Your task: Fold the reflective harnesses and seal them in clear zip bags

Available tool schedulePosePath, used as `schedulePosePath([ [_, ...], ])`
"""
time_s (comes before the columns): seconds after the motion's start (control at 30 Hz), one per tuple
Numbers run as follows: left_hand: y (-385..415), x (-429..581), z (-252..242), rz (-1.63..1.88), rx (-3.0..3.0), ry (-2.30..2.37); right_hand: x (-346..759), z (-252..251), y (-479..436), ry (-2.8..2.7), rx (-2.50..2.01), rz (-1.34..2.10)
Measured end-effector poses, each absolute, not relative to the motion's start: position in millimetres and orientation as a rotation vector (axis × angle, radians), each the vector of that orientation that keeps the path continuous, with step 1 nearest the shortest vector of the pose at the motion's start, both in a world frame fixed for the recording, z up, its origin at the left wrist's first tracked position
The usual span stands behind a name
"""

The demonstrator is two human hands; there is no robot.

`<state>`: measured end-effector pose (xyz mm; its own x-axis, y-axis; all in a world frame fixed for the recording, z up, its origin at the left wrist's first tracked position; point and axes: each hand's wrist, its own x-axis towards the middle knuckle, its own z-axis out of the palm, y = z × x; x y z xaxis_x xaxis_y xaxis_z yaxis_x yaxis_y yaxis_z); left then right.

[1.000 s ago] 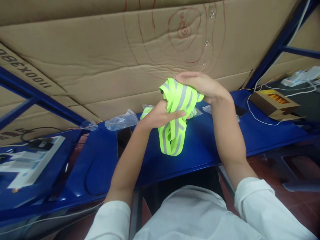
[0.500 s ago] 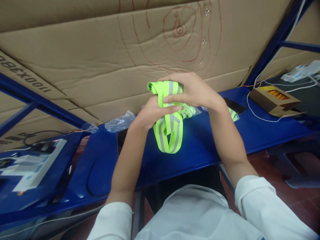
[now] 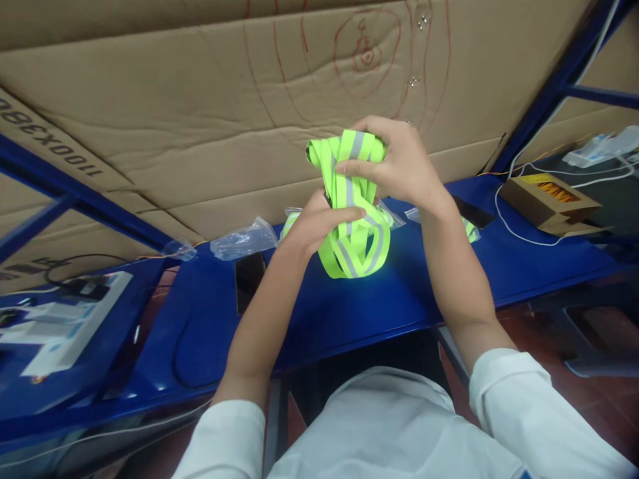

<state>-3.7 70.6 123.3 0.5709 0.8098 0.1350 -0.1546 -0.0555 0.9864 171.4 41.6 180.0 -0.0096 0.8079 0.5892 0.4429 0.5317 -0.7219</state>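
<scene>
A bundle of neon yellow-green strap (image 3: 349, 189) with grey reflective stripes is held up above the blue table (image 3: 359, 309). My right hand (image 3: 394, 159) grips its folded upper part, thumb across the front. Lower down, my left hand (image 3: 322, 223) is closed round the middle, its thumb lying over the strap. Loops of the strap hang below my left hand. The fingers behind the bundle are mostly hidden.
Clear plastic bags (image 3: 244, 239) and a black phone (image 3: 248, 281) lie at the left. Right of my right arm are a dark flat object (image 3: 474, 211) and an open cardboard box (image 3: 552, 199). A white power strip (image 3: 74, 326) is far left; cardboard (image 3: 200, 120) stands behind.
Both hands have moved up and slightly right with the strap bundle. The hanging loops have spread wider and shifted right. More of the phone shows beside my left arm.
</scene>
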Motion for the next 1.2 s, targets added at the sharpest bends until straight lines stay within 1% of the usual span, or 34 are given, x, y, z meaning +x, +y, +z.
schedulePosePath([
  [0.07,70.9,-3.2,120.0,0.854,1.422,0.657,172.8,178.4,44.8,-1.612,-1.059,0.449],
  [0.17,70.6,-4.9,117.5,0.73,1.451,0.62,177.2,174.4,49.9,-1.56,-0.989,0.565],
  [0.33,69.5,-13.1,123.1,0.691,1.478,0.621,179.3,166.7,62.2,-1.449,-0.901,0.933],
  [0.4,70.2,-15.0,124.6,0.679,1.487,0.609,177.8,164.6,67.2,-1.399,-0.932,0.994],
  [0.6,76.0,-12.2,119.0,0.645,1.423,0.586,173.5,163.4,70.1,-1.313,-0.928,0.967],
  [0.77,78.5,-19.0,121.4,0.68,1.497,0.605,180.4,167.1,63.8,-1.408,-1.007,0.973],
  [0.9,77.4,-24.4,125.9,0.646,1.646,0.603,186.8,167.8,64.7,-1.463,-1.047,1.052],
  [1.07,74.1,-12.5,123.0,0.724,1.552,0.598,185.9,160.3,76.6,-1.4,-0.995,1.131],
  [1.2,75.2,-4.8,117.2,0.759,1.466,0.581,182.4,161.3,74.1,-1.39,-1.026,0.96],
])
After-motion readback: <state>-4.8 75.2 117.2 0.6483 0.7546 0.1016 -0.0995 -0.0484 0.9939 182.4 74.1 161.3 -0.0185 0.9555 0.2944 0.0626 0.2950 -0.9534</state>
